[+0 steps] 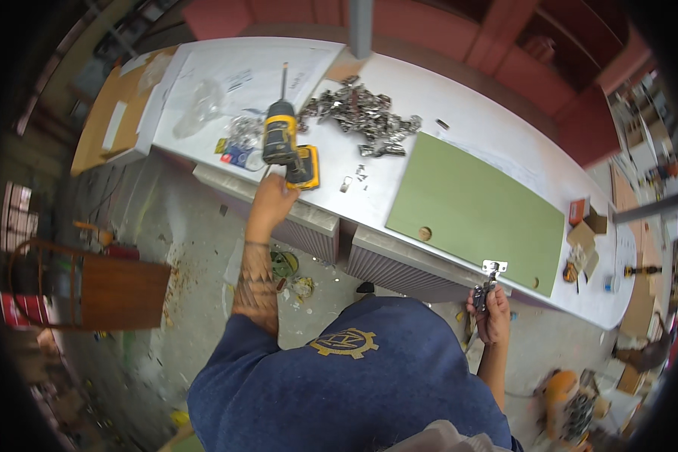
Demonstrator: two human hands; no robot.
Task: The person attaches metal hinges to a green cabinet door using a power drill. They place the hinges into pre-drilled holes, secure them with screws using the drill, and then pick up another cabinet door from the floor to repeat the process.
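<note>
My right hand [492, 315] is closed round a metal cabinet hinge [484, 295], whose plate [495, 267] reaches the near edge of a green panel [474, 207]. Two round holes, one at the panel's near left and one at its near right, show bare wood. My left hand [275, 200] is at the table's front edge with its fingers drawn together, beside the battery of a yellow and black cordless drill [281, 139]. A thin dark rod shows by these fingers; what they grip, I cannot make out. The drill's long bit points away from me.
A heap of metal hinges [361, 113] lies behind the panel's left end. Small metal pieces [360, 177] and plastic bags [200, 109] are on the white table [399, 83]. Opened small boxes [584, 226] stand at right. A wooden chair [120, 290] is on the littered floor.
</note>
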